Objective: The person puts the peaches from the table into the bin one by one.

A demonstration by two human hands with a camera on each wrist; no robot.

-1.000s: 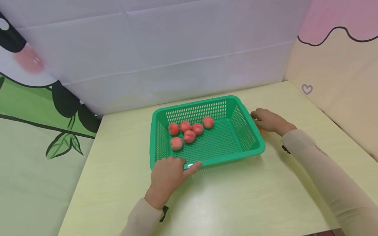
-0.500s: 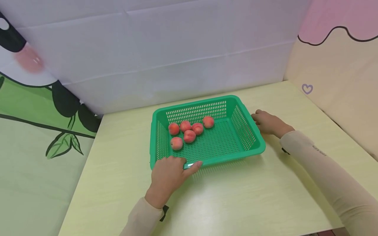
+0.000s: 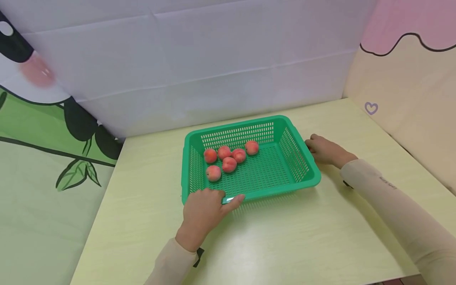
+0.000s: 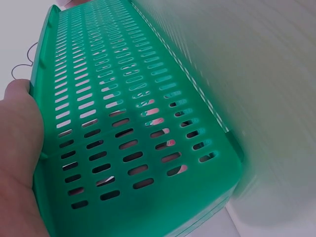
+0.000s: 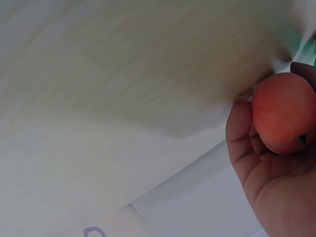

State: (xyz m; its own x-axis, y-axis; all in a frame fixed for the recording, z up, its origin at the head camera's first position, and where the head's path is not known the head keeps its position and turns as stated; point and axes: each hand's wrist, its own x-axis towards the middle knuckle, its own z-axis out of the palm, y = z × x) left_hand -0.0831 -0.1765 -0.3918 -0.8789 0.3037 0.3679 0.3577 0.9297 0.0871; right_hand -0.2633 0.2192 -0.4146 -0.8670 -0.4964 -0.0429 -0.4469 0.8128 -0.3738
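Observation:
A green plastic basket [image 3: 269, 192] with slotted walls sits on the table, with several red-pink peaches [image 3: 229, 164] grouped at its left and back inside. My left hand [image 3: 203, 211] grips the front rim near the left corner, its thumb lying along the rim. In the left wrist view, that hand [image 4: 19, 163] shows at the rim beside the slotted wall. Just outside the basket's right wall is my right hand [image 3: 325, 151], low over the table. The right wrist view shows its fingers curled round an orange-red round fruit [image 5: 282, 111] with a small green mark; the head view hides this fruit.
The pale yellow table [image 3: 142, 221] extends around the basket. A white cloth wall [image 3: 213, 59] stands behind it, with printed panels at the left and the right [image 3: 406, 95]. The table's front edge shows at the lower right.
The right hand has shifted slightly toward me beside the basket, and the bit of orange seen under it a second ago is hidden. The left hand, basket and peaches stay put.

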